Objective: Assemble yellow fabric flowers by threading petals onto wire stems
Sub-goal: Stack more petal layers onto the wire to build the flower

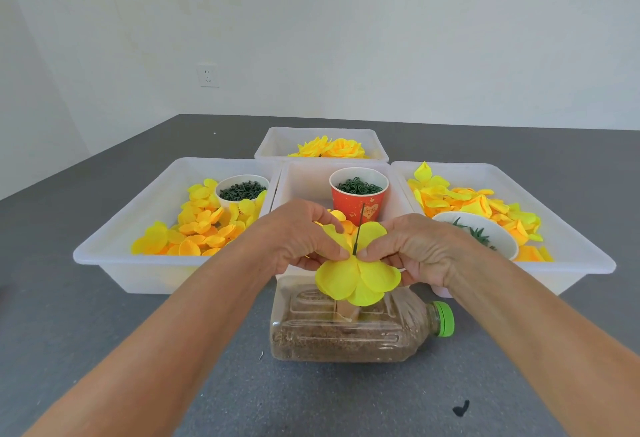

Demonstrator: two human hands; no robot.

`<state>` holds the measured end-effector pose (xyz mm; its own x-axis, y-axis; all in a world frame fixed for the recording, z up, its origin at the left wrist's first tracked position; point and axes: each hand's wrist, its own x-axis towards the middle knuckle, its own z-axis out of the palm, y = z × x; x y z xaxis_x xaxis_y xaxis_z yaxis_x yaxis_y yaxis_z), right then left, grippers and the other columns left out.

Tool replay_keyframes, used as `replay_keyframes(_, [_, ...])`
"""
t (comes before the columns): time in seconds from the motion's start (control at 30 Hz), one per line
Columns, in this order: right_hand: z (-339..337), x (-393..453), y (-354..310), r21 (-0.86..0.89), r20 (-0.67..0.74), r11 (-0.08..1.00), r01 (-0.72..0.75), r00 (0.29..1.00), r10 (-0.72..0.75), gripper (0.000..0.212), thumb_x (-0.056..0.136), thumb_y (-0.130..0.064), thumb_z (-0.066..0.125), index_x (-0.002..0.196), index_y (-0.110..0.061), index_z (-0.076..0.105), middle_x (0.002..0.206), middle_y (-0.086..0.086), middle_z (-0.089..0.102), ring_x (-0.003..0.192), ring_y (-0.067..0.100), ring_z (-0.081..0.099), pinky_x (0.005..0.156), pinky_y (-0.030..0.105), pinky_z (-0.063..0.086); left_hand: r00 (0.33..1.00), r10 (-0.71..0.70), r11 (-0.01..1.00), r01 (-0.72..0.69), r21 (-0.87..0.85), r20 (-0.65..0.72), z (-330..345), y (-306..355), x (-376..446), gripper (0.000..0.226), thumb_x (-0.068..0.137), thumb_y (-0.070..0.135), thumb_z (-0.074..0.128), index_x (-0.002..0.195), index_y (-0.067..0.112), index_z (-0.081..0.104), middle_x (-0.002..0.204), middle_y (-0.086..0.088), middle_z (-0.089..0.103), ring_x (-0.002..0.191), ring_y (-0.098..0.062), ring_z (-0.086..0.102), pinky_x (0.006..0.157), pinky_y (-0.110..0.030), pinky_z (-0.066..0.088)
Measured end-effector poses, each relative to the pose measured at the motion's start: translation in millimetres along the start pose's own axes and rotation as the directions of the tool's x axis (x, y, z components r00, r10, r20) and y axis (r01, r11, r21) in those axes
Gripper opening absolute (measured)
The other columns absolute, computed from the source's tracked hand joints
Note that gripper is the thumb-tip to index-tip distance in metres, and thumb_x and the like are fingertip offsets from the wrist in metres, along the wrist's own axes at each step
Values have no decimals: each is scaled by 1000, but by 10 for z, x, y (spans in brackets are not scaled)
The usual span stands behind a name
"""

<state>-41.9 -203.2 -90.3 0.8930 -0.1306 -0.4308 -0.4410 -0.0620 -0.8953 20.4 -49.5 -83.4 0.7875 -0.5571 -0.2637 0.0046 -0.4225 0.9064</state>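
While both forearms reached in from the near edge of the grey table [104,350], I saw a clear plastic bottle with a green cap, lying on its side and part-filled with brown grain [346,332], just ahead of them. A thin dark green wire stem [358,232] rose above it, apparently planted in it, though the petals hid the join. My left hand [298,235] and right hand [412,249] met at the stem, each pinching the centre of a bright yellow fabric petal layer [358,280] with thumb and fingertips, the other fingers curled. The layer sat partway down the wire, the tip standing free above.

I judged the step to be threading this layer onto the stem. The next move would call for sliding it squarely down without tearing the hole.

Beyond the hands stood four white plastic trays. The left tray [114,249] held loose yellow petals [197,225] and a white bowl of dark green pieces [242,188]. The middle tray [301,180] held a red paper cup of green rings [358,194]. The right tray [568,228] held more petals and a white bowl of green leaf parts [478,232]. The far tray [277,145] held finished yellow flowers [332,149].
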Motion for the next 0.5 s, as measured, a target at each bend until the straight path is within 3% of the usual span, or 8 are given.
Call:
replay_keyframes(0.17, [16,-52,-8,-44,-23,998,51,998,-52,42,74,6,69,113,-10,62,88,9,68,73,22,64,64,32,52,1000,-20,1000,19,14,15,22,15,-7,29,75,-5,72,95,13,62,79,-4,59,60,-14,55,61,-26,52])
replay_keyframes(0.33, [53,-119,-6,-188,-76,958,217,969,-235,69,72,9,71,127,-30,53,111,3,60,84,20,58,54,25,46,999,-29,999,28,19,21,44,40,-32,27,78,-7,66,91,16,60,79,-2,57,62,-14,56,60,-25,52])
replay_keyframes(0.4, [62,-134,9,-262,-58,930,260,957,-284,57,73,8,71,116,-28,62,92,0,59,74,16,56,51,23,44,1000,-23,999,23,26,1,48,46,-47,30,77,-7,67,97,15,60,80,-3,58,64,-16,57,63,-27,52])
replay_keyframes(0.5, [48,-158,35,-279,-65,923,263,954,-292,29,73,4,73,80,-24,71,67,-4,59,60,8,55,50,19,45,997,20,997,-15,75,-68,41,38,-76,39,73,-4,73,105,14,61,81,-5,56,65,-17,56,61,-25,49])
